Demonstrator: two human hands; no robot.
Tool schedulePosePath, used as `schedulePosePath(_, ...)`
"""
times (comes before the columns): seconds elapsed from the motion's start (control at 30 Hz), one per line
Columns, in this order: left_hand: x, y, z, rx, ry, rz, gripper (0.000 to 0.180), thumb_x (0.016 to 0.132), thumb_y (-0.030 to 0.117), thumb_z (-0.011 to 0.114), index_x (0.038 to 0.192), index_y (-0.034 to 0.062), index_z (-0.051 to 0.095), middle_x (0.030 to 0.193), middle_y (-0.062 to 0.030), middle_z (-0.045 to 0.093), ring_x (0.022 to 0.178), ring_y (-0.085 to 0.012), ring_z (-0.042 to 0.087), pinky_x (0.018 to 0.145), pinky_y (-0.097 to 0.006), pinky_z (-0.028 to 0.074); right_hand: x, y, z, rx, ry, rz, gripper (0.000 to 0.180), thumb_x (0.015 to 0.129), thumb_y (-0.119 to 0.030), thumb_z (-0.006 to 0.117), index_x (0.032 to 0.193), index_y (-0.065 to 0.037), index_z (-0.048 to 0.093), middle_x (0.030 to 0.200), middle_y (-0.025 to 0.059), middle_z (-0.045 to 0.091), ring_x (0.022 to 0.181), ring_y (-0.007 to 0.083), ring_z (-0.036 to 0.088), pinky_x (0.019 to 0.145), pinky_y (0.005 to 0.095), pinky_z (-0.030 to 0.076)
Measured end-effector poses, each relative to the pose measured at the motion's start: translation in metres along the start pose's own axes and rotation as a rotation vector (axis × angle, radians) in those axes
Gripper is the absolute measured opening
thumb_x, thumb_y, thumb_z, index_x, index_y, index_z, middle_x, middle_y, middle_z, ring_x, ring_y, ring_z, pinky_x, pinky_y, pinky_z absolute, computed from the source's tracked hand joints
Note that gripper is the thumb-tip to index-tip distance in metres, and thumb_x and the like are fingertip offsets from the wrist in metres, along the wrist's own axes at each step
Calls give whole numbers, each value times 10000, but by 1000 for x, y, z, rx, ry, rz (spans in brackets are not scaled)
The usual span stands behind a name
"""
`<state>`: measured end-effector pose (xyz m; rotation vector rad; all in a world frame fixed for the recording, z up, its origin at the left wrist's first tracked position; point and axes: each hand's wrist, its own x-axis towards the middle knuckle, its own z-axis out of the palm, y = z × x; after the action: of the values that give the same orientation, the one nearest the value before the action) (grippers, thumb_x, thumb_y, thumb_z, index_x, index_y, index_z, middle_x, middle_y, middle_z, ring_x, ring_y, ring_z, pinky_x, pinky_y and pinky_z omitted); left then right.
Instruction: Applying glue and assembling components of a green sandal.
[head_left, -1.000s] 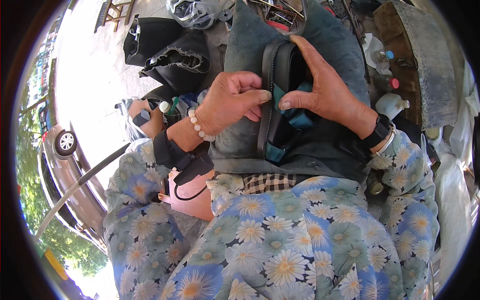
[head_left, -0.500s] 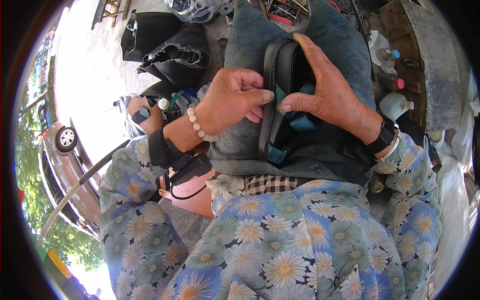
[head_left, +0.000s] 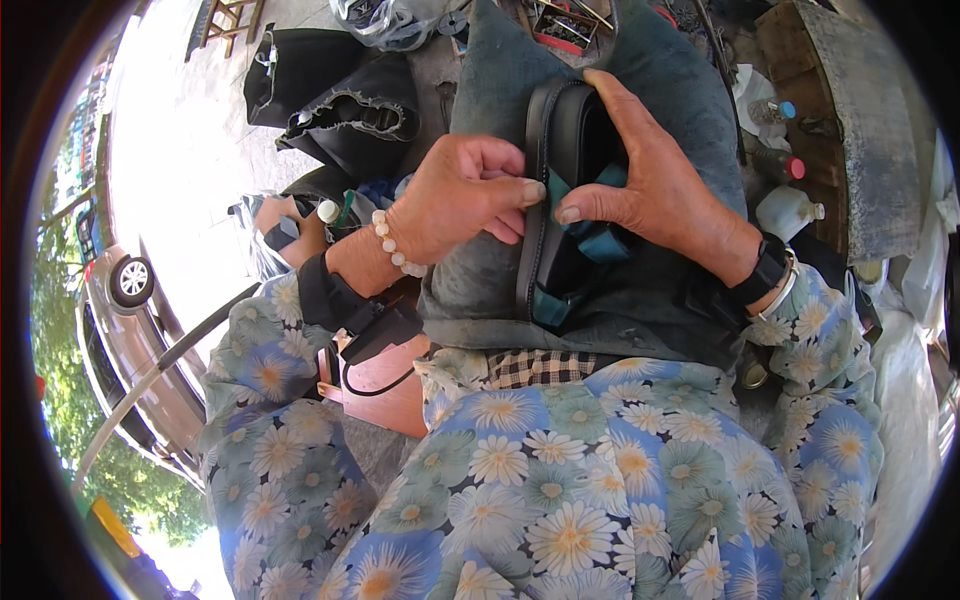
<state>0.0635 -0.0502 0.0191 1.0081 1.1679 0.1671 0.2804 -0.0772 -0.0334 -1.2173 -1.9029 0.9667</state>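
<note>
A black sandal (head_left: 538, 240) with teal straps (head_left: 603, 243) lies lengthwise on the dark grey-green cloth (head_left: 480, 290) over my lap, its sole edge turned up. Stitch-like marks run along that edge. My right hand (head_left: 665, 190) grips the sandal from the right, fingers over the far end and thumb by the straps. Against the sole's left edge is my left hand (head_left: 460, 190), closed, its thumb tip pressed to the edge and the other fingers curled. Whatever sits in that pinch is too small or hidden to tell.
Black frayed-edged pieces (head_left: 350, 120) lie on the ground at far left, near a clear plastic bag (head_left: 395, 22). A red tray (head_left: 562, 42) of small metal parts stands beyond my knees. To the right are a white jug (head_left: 788, 213), capped bottles and a wooden box (head_left: 875, 130).
Almost nothing differs. Both hands keep the same hold and the sandal stays in place; the view has only shifted slightly.
</note>
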Motion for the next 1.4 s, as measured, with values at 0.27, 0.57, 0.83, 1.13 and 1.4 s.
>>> schedulePosePath(0.27,1,1,-4,-106,-100,20,166,860,122,626,888,-37,589,749,-79,624,636,-152,654,560,-265,572,0,-9,-9,166,-62,119,1121,576,-437,839,1413,-2,232,1408,226,333,1340,318,303,1084,378,269)
schedulePosePath(0.57,-1,4,0,-35,-66,-1,155,885,138,593,842,-11,591,752,-70,630,641,-151,658,586,-268,576,-3,-8,-4,119,-32,129,1115,565,-427,844,1405,0,247,1404,227,340,1328,331,323,1073,382,291)
schedulePosePath(0.83,-1,5,8,4,32,-29,142,878,120,590,862,-21,607,752,-74,639,621,-155,657,569,-269,569,-4,-1,1,39,32,41,1111,580,-497,809,1375,51,260,1258,262,428,1180,398,449,964,397,401)
schedulePosePath(1.13,-1,10,7,-10,26,-8,152,880,122,589,915,-25,610,784,-65,639,629,-144,650,568,-271,568,1,0,-9,62,12,30,1139,580,-498,820,1384,64,240,1317,279,389,1264,384,381,1034,384,342)
schedulePosePath(1.4,-4,-8,1,-13,-30,132,232,877,99,597,1073,-25,586,878,-44,641,731,-98,636,652,-237,553,2,3,-21,247,-123,86,1171,556,-365,866,1448,-60,172,1459,176,278,1373,268,234,1116,356,198)
